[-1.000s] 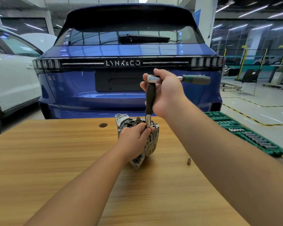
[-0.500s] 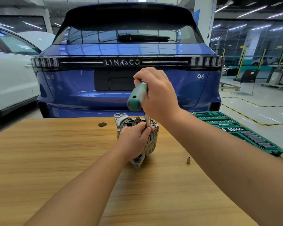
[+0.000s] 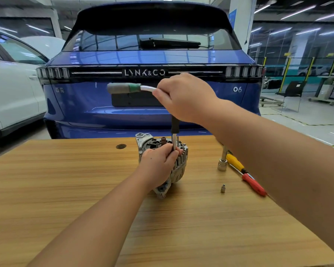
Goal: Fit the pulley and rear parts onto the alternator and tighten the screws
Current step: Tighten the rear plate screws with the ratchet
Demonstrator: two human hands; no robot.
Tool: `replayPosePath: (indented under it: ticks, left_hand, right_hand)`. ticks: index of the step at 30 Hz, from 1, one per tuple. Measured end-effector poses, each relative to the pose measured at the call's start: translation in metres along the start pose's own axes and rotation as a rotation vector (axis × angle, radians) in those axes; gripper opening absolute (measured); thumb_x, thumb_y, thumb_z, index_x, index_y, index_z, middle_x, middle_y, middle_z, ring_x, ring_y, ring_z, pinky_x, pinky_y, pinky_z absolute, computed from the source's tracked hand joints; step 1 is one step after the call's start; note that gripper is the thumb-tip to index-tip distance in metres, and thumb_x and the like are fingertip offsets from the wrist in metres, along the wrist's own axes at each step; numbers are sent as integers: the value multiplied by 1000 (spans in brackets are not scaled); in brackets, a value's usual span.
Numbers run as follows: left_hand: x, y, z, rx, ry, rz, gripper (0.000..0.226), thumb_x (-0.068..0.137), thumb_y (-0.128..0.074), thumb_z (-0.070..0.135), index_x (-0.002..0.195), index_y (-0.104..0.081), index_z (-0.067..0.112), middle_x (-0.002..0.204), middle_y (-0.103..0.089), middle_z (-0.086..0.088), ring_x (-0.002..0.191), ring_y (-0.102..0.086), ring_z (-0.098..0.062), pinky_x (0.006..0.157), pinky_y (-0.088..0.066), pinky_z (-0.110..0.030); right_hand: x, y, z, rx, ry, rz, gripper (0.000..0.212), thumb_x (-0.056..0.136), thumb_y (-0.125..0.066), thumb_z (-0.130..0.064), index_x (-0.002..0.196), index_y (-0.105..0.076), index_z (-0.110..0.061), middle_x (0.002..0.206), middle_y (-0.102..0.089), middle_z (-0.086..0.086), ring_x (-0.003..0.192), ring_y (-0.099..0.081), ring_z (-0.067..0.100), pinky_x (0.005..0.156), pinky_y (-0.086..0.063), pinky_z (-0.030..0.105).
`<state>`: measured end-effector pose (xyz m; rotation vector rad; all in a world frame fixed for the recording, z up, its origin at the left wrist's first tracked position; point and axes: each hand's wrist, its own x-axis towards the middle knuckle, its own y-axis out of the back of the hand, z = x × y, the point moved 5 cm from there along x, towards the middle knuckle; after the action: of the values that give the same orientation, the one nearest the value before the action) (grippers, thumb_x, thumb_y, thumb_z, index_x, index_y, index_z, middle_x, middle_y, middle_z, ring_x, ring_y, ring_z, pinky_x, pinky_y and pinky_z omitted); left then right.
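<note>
**Ratchet swing on alternator rear screw**

Swung round since the earlier frames: ratchet handle (image 3: 123, 88), pointing right a second ago, toward the camera half a second ago, now pointing left of the right hand (image 3: 183, 97). Alternator unmoved.

Right hand: fingers curled round the ratchet head, above the work. Handle lies level, left of the fingers, blurred.

Extension bar (image 3: 174, 132): long axis upright, dropping straight below the right fingers to the alternator's top face. Its tip is hidden by the left fingers; the screw itself is not visible.

Left hand (image 3: 158, 166): fingers curled round the lower bar and the alternator's upper edge, steadying both.

Alternator (image 3: 179, 168): on the table (image 3: 66, 189), standing on edge, directly below the right hand and under the left. Rear face up, a stud showing beside the bar.

Other items, right of the left fingers: socket on a bar (image 3: 222, 164), yellow screwdriver (image 3: 234, 162), red screwdriver (image 3: 254, 185), small bit (image 3: 223, 188). Blue car (image 3: 152, 112) beyond the table.

Judgement: screw-tightening in hand. The next stroke turns about the upright bar, so the handle must sweep level; the right hand does the turning, the left keeps the bar plumb. A tilt risks the socket slipping off.
</note>
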<state>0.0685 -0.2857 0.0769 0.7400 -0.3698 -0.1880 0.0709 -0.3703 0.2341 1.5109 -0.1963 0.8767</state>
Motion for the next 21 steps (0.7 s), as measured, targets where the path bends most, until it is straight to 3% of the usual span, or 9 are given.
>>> replayPosePath:
  ticks: [2,5,7,9,12,15,18,20,21]
  left_hand:
    - [-3,0,1,21,9,-19,27,108,-36,36,119,-61,39,84,-59,22,98,-61,-39,100,-43,-61]
    - [-2,1,1,16,3,-12,27,108,-37,36,119,-61,38,85,-61,20,83,-61,-30,100,-43,-60]
    - [0,1,-1,5,-7,10,27,107,-37,35,118,-61,38,74,-57,23,71,-57,-14,100,-43,-60]
    - [2,0,-3,6,-14,18,27,107,-38,35,118,-62,38,68,-54,23,62,-51,-5,99,-43,-60]
    - [0,-1,-3,-1,-2,1,26,107,-38,36,118,-61,40,73,-54,24,96,-63,-38,99,-43,-61]
    - [2,-1,-5,3,22,7,25,107,-37,36,113,-59,45,96,-62,23,108,-59,-36,105,-42,-58]
    - [6,-1,-7,9,19,13,22,107,-36,36,110,-55,47,113,-63,18,117,-55,-20,110,-38,-50]
    - [7,-1,-7,11,5,18,23,108,-36,35,112,-57,44,113,-62,21,119,-54,-16,111,-36,-49]
    - [7,0,-6,8,-1,20,24,108,-36,34,114,-58,41,107,-60,26,116,-56,-14,111,-36,-49]
  right_hand:
    - [9,-1,6,114,-137,-116,37,104,-42,-36,74,-53,-17,69,-55,1,64,-49,22,54,-33,31]
    - [13,0,15,545,-432,-214,20,98,-51,-18,80,-57,-11,68,-65,5,58,-59,20,49,-47,23]
    - [4,-4,15,985,-651,-252,10,96,-54,-13,95,-61,-7,65,-70,5,58,-70,20,60,-59,29]
    - [-5,-11,13,1294,-735,-292,15,94,-55,-16,107,-61,-9,66,-70,0,65,-73,21,84,-55,44]
    - [-11,-25,3,1574,-783,-289,18,95,-53,-24,111,-59,-15,69,-68,-6,66,-71,17,86,-43,46]
    - [-12,-35,0,1839,-893,-89,15,99,-55,-23,110,-60,-15,74,-67,-5,63,-64,14,68,-45,34]
    - [-17,-40,6,1896,-810,259,5,101,-58,-20,102,-62,-16,84,-70,-1,73,-63,15,69,-52,30]
    - [-24,-36,12,1628,-625,410,8,102,-58,-22,100,-67,-22,93,-72,-5,87,-66,10,86,-55,30]
    - [-27,-31,13,1357,-498,455,12,102,-58,-22,104,-70,-21,98,-72,-7,94,-66,5,93,-53,27]
